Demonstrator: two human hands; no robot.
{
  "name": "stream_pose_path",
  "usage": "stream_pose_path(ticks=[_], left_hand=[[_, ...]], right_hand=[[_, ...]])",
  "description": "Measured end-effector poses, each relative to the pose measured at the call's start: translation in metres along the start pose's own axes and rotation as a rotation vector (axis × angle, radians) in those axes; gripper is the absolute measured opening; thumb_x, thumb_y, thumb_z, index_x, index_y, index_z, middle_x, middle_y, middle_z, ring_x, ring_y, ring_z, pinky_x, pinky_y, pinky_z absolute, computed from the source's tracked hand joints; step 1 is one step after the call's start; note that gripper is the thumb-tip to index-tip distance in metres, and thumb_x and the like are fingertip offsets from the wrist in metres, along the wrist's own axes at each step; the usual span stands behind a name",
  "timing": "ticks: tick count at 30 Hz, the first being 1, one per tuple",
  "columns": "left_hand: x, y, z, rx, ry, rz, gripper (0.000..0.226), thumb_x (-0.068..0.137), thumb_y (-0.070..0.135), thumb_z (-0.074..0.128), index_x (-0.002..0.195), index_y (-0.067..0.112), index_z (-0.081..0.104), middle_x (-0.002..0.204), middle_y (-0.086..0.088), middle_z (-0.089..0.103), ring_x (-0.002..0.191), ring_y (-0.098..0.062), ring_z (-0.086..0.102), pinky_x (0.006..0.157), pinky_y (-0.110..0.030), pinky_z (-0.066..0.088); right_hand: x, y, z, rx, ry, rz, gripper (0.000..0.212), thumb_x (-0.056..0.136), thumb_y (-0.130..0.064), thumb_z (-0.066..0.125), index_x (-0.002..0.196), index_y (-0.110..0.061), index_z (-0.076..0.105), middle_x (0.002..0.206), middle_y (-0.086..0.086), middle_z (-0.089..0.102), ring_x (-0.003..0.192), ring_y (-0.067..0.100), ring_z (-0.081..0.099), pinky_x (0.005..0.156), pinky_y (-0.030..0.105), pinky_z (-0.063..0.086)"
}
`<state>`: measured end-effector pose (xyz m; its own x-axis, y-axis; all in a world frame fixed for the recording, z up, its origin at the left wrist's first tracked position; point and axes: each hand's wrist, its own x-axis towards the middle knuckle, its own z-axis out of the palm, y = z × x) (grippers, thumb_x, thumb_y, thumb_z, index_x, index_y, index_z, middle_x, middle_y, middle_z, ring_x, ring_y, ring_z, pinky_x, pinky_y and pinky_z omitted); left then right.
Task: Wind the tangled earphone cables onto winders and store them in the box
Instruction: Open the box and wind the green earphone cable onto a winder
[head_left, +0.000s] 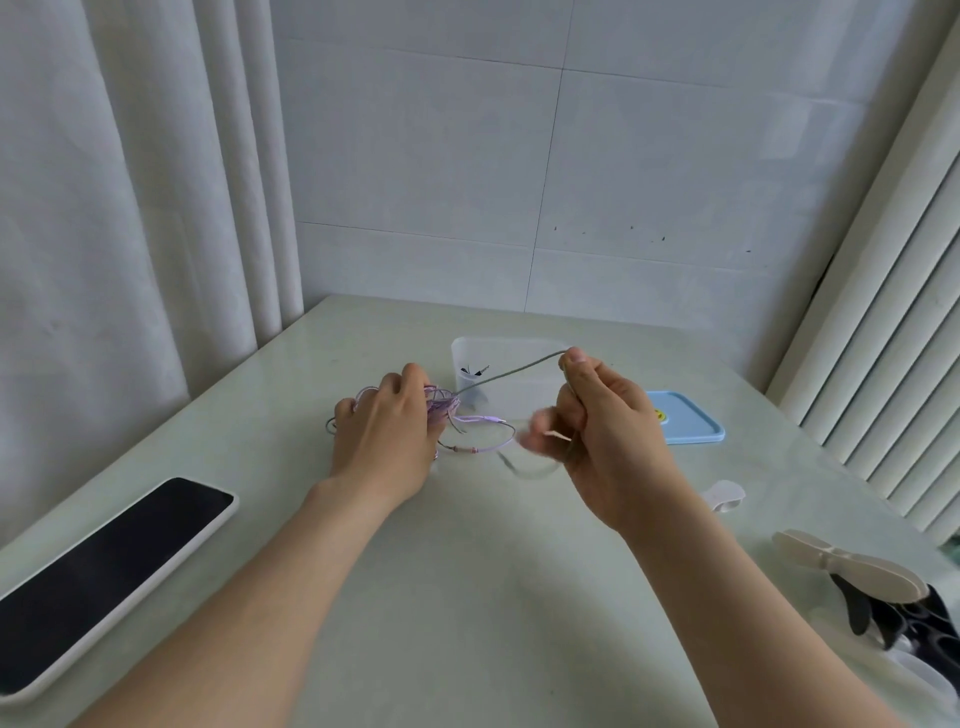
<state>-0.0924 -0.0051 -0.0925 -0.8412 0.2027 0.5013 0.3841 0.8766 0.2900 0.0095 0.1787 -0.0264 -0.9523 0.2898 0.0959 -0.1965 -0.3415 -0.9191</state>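
Note:
A tangle of purple earphone cable (441, 405) lies on the table under my left hand (384, 431), whose fingers curl over it and hold it down. A grey-green cable (509, 371) runs taut from that tangle up to my right hand (602, 426), which pinches it between thumb and fingers above the table. More of the grey-green cable loops below that hand, blurred. Behind the cable stands a translucent box (519, 353) with a dark wound item inside. A white winder (724, 494) lies to the right. Several beige and black winders (852, 566) lie at the right edge.
A light blue lid (691, 423) lies right of the box. A phone in a white case (109, 577) rests at the near left. White curtains hang at the left and a ribbed radiator stands at the right. A tiled wall closes the table's far side.

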Motion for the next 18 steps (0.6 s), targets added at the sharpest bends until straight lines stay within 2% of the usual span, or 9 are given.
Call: stream_pose_path(ticks=[1,3,5,7,9,12,15,17,18], left_hand=[[0.000,-0.001,0.000,-0.031,-0.007,-0.007,0.033,0.102,0.050,0.054,0.112,0.020,0.045,0.107,-0.002,0.059,0.097,-0.034,0.062,0.086,-0.044,0.044],[0.001,-0.003,0.001,-0.089,-0.013,0.000,0.040,0.097,0.053,0.061,0.115,0.021,0.046,0.112,-0.003,0.055,0.099,-0.034,0.061,0.088,-0.044,0.044],[0.000,-0.003,0.001,-0.109,-0.034,0.029,0.052,0.090,0.057,0.069,0.122,0.023,0.046,0.119,-0.002,0.051,0.106,-0.032,0.059,0.094,-0.045,0.042],[0.000,-0.002,-0.001,-0.129,-0.043,0.075,0.065,0.081,0.061,0.077,0.125,0.024,0.046,0.122,0.002,0.047,0.109,-0.029,0.054,0.097,-0.042,0.036],[0.001,0.000,-0.005,-0.178,-0.006,0.101,0.065,0.073,0.061,0.083,0.115,0.025,0.049,0.115,0.005,0.043,0.104,-0.025,0.049,0.092,-0.038,0.032],[0.003,0.003,-0.011,-0.256,0.057,0.141,0.048,0.071,0.052,0.090,0.098,0.030,0.057,0.108,0.010,0.045,0.102,-0.021,0.046,0.089,-0.036,0.031],[0.005,0.007,-0.014,-0.344,0.060,0.173,0.034,0.073,0.048,0.090,0.087,0.036,0.062,0.098,0.016,0.055,0.100,-0.014,0.048,0.089,-0.035,0.031],[0.004,0.010,-0.015,-0.396,0.051,0.180,0.028,0.075,0.047,0.085,0.086,0.036,0.062,0.090,0.019,0.060,0.098,-0.014,0.052,0.088,-0.035,0.035],[0.003,0.012,-0.016,-0.416,0.045,0.183,0.025,0.075,0.047,0.081,0.087,0.036,0.062,0.089,0.019,0.061,0.097,-0.014,0.054,0.088,-0.036,0.038]], right_hand=[[-0.001,-0.001,0.000,-0.038,0.017,0.002,0.015,0.110,-0.024,0.054,0.100,-0.013,0.057,0.059,0.000,0.031,0.043,0.018,0.043,0.046,0.026,0.041],[-0.001,-0.002,-0.002,-0.214,0.081,-0.047,0.018,0.105,-0.026,0.062,0.093,-0.014,0.060,0.058,-0.001,0.031,0.045,0.017,0.026,0.047,0.025,0.023],[0.001,-0.001,-0.005,-0.548,0.168,-0.198,0.019,0.097,-0.033,0.069,0.086,-0.018,0.067,0.053,-0.004,0.038,0.049,0.018,0.031,0.051,0.026,0.027],[0.001,0.002,-0.006,-0.920,0.267,-0.384,0.019,0.096,-0.042,0.066,0.086,-0.027,0.073,0.050,-0.011,0.047,0.053,0.016,0.045,0.053,0.029,0.033],[0.003,0.005,-0.009,-1.175,0.379,-0.484,0.021,0.101,-0.044,0.058,0.093,-0.032,0.073,0.068,-0.012,0.062,0.071,0.019,0.057,0.058,0.032,0.037],[0.014,0.014,-0.021,-1.238,0.373,-0.668,0.017,0.105,-0.031,0.059,0.101,-0.027,0.075,0.088,0.001,0.061,0.086,0.030,0.057,0.071,0.039,0.042],[0.021,0.022,-0.032,-1.387,0.281,-0.545,0.018,0.104,-0.028,0.060,0.110,-0.030,0.076,0.114,0.005,0.064,0.108,0.034,0.052,0.090,0.042,0.038],[0.019,0.027,-0.035,-1.557,0.242,-0.455,0.023,0.100,-0.029,0.063,0.120,-0.035,0.074,0.139,0.005,0.055,0.131,0.033,0.042,0.107,0.044,0.030],[0.017,0.028,-0.035,-1.572,0.223,-0.481,0.026,0.097,-0.027,0.067,0.121,-0.034,0.073,0.141,0.005,0.051,0.134,0.032,0.039,0.108,0.044,0.029]])
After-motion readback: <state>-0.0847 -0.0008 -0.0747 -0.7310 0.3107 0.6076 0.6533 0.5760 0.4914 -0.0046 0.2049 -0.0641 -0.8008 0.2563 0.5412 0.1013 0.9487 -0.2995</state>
